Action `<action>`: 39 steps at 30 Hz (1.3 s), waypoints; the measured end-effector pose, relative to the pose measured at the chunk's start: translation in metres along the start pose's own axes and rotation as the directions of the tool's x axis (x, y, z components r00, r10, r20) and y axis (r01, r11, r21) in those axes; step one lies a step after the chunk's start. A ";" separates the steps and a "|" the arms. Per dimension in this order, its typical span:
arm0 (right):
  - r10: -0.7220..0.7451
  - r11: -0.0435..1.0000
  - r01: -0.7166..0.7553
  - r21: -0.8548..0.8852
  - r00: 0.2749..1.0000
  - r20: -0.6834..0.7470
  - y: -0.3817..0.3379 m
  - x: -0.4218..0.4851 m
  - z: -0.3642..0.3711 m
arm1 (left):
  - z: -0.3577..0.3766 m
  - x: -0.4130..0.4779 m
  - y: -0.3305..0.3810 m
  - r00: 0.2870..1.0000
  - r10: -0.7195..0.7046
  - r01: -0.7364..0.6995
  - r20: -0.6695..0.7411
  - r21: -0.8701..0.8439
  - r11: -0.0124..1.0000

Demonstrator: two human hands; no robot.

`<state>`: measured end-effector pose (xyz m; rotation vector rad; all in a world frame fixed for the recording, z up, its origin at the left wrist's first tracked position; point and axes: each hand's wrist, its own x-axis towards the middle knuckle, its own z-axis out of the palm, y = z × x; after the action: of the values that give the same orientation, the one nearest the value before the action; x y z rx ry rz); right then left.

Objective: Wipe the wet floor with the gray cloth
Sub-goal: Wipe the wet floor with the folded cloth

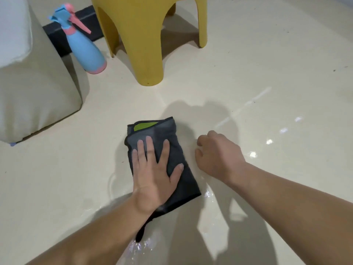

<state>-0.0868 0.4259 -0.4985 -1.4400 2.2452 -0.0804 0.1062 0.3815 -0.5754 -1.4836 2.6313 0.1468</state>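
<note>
The gray cloth (172, 150) lay folded on the floor (267, 54) in the middle of the scene, well apart from the yellow stool (149, 35) and the blue spray bottle (86, 52) at the far left. The left hand (154, 175) pressed flat on it, fingers straight and spread, gripping nothing. The right hand (217, 155) sat just beside the cloth's right edge, fingers curled under with nothing in them that I could see. Whether its knuckles touched the floor I could not tell.

The risks, as I judged them:
- **Palm skating:** with only a flat palm on top, the hand could slide over the cloth, or bunch it up, instead of carrying it along.
- **Smearing:** the wet sheen reached right of the cloth and nearer than it, so a small folded pad might push the water around rather than lift it.
- **Dragging tail:** a dark tail (140, 236) trailing from the near end into a puddle (141, 247) could drag drips across the floor.
- **Slipping hand:** if the right hand bore weight, it might slip on the shine.

The cloth's long axis ran far to near, with the far end tipped slightly left and the near end right. The end with the green patch (146, 126) pointed away toward the stool.
</note>
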 end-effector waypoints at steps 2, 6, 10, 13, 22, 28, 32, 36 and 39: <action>0.023 0.999 -0.023 -0.022 1.000 -0.019 0.015 -0.005 -0.001 | -0.004 0.019 0.009 1.000 0.001 -0.002 0.028 0.030 1.000; 0.099 0.994 -0.094 0.052 0.990 -0.102 0.077 -0.027 -0.002 | -0.006 0.030 0.060 0.987 0.160 -0.159 -0.020 0.060 0.985; 0.206 0.977 -0.187 0.098 0.945 -0.254 0.146 -0.069 -0.006 | 0.002 0.033 0.155 0.911 0.412 -0.412 0.018 0.010 0.911; 0.360 0.932 -0.325 0.163 0.884 -0.299 0.188 -0.102 -0.007 | 0.010 0.020 0.215 0.853 0.516 -0.518 0.077 -0.003 0.856; 0.654 0.753 -0.600 0.270 0.727 -0.209 0.258 -0.243 0.018 | 0.027 -0.097 0.310 0.614 0.769 -0.779 0.177 -0.023 0.627; 0.771 0.618 -0.664 0.422 0.616 -0.159 0.264 -0.341 0.050 | 0.037 -0.182 0.340 0.503 0.825 -0.856 0.257 0.018 0.516; 0.757 0.620 -0.651 0.438 0.643 -0.115 0.270 -0.396 0.075 | 0.030 -0.225 0.337 0.444 0.847 -0.890 0.292 0.039 0.454; 0.631 0.770 -0.552 0.320 0.733 -0.254 0.270 -0.406 0.090 | -0.010 -0.210 0.342 0.373 0.793 -0.922 0.482 0.093 0.376; 0.529 0.840 -0.462 0.286 0.815 -0.237 0.265 -0.402 0.085 | -0.055 -0.209 0.343 0.431 0.705 -0.901 0.563 0.227 0.370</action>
<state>-0.1391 0.9120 -0.5100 -0.7221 2.6998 -0.3889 -0.0831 0.7276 -0.4805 0.1646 2.4908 -0.1659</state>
